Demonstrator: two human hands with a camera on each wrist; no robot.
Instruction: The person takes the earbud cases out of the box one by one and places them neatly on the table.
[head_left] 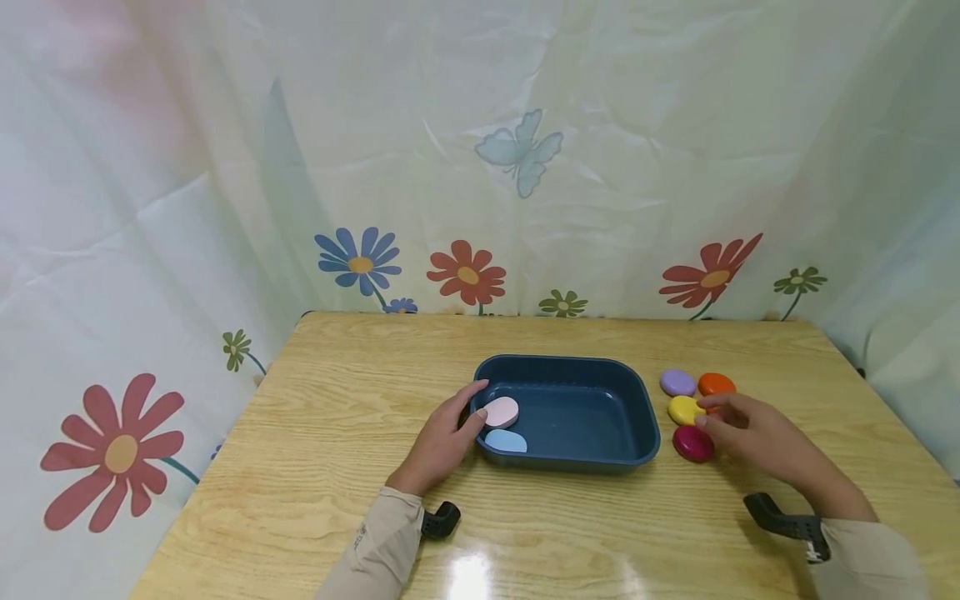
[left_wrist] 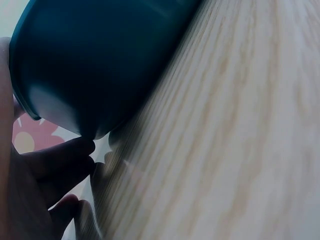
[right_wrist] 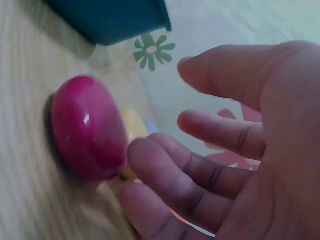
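Note:
My left hand [head_left: 442,437] holds the left rim of a dark blue rectangular basin [head_left: 570,458], thumb over the edge and fingers along the outer wall. Inside lie a pink oval piece [head_left: 502,412] and a light blue one [head_left: 506,441], both at the left end. My right hand [head_left: 757,435] hovers over several glossy oval pieces right of the basin, thumb and fingers apart with nothing between them. Closest to it are a yellow piece [head_left: 684,409] and a magenta piece [right_wrist: 90,130]. An orange piece [head_left: 716,383] is partly covered by the fingers; a lilac piece [head_left: 678,382] lies behind.
The pieces and basin rest on a light wooden table [head_left: 337,400]. A flower-printed curtain [head_left: 600,208] hangs behind its far edge and along both sides. Each wrist carries a black camera mount [head_left: 441,521] near the sleeve.

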